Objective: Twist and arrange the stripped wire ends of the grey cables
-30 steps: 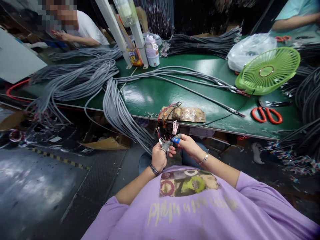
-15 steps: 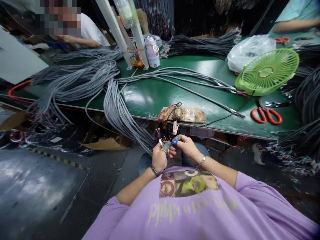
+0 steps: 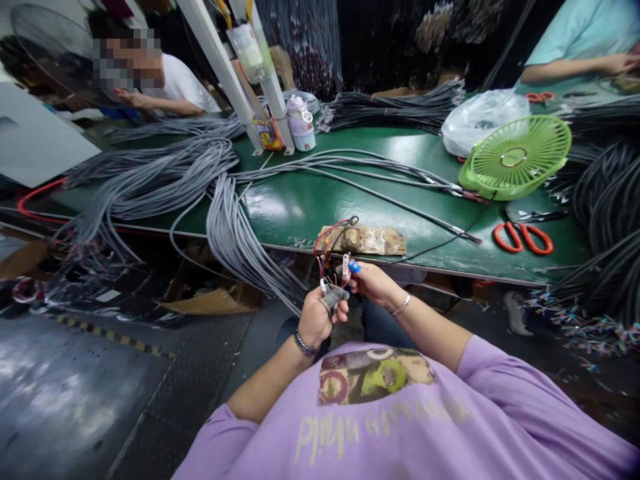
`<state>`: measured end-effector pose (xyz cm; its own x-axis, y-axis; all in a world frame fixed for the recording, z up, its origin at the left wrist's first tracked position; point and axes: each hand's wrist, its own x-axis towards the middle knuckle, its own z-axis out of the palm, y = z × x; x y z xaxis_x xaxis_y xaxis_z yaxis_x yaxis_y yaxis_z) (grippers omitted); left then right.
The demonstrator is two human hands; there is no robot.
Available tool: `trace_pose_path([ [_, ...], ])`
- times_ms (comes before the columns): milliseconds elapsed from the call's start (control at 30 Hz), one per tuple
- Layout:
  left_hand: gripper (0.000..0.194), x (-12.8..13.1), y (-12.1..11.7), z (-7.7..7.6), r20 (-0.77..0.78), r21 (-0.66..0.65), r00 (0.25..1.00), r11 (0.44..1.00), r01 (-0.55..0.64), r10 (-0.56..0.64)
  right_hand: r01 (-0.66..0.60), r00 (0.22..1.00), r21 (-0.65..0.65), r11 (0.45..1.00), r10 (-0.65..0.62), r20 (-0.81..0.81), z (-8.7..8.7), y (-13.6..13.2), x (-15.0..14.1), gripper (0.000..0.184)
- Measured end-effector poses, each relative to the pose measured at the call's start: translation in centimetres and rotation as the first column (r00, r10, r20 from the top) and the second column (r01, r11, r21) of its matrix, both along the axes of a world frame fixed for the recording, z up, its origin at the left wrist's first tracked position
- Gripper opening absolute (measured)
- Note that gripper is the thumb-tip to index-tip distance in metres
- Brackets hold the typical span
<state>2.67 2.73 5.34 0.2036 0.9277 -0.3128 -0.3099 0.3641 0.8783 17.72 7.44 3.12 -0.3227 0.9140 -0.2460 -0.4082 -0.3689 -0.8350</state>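
Observation:
My left hand (image 3: 319, 313) is closed around the end of a grey cable, with thin coloured wires (image 3: 331, 283) fanning out above its taped fingers. My right hand (image 3: 373, 283) is just to the right, its fingers pinched together and blue tape on the thumb. That thumb is right beside a small pink clip (image 3: 346, 267) at the bench edge; whether it touches the clip, and what lies between the fingertips, I cannot make out. Behind the clip, a taped cardboard-brown block (image 3: 377, 241) with red and black leads lies on the bench.
A thick bundle of grey cables (image 3: 240, 230) hangs over the edge of the green bench (image 3: 400, 200). Orange-handled scissors (image 3: 523, 238), a green fan (image 3: 515, 158), a plastic bag (image 3: 485, 120) and a lilac bottle (image 3: 301, 125) stand or lie farther back. Two people sit across the bench.
My right hand has moved away from the left fingers, slightly up, to the pink clip. My left hand keeps its hold on the cable end. The whole view has shifted slightly.

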Motion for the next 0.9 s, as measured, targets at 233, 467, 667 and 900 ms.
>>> trace_pose_path([
  [233, 0.026, 0.2, 0.6, -0.7, 0.019, -0.049, 0.994, 0.993, 0.104, -0.103, 0.130, 0.991, 0.039, 0.991, -0.131, 0.017, -0.3, 0.1, -1.0, 0.050],
  [467, 0.027, 0.5, 0.8, -1.1, 0.011, -0.059, 0.995, 0.993, 0.100, -0.100, 0.089, 0.957, -0.217, 0.972, -0.145, -0.253, 0.0, 0.9, -1.9, 0.042],
  [667, 0.028, 0.6, 0.8, -1.3, -0.016, -0.060, 0.996, 0.995, 0.085, -0.086, 0.092, 0.961, -0.250, 0.964, -0.151, -0.229, 0.2, 0.5, -2.1, 0.046],
  [900, 0.030, 0.5, -0.7, -0.7, -0.052, -0.033, 0.997, 0.998, 0.049, -0.050, -0.049, 0.971, -0.256, 0.965, -0.014, -0.239, 0.4, -0.2, -0.8, 0.050],
])
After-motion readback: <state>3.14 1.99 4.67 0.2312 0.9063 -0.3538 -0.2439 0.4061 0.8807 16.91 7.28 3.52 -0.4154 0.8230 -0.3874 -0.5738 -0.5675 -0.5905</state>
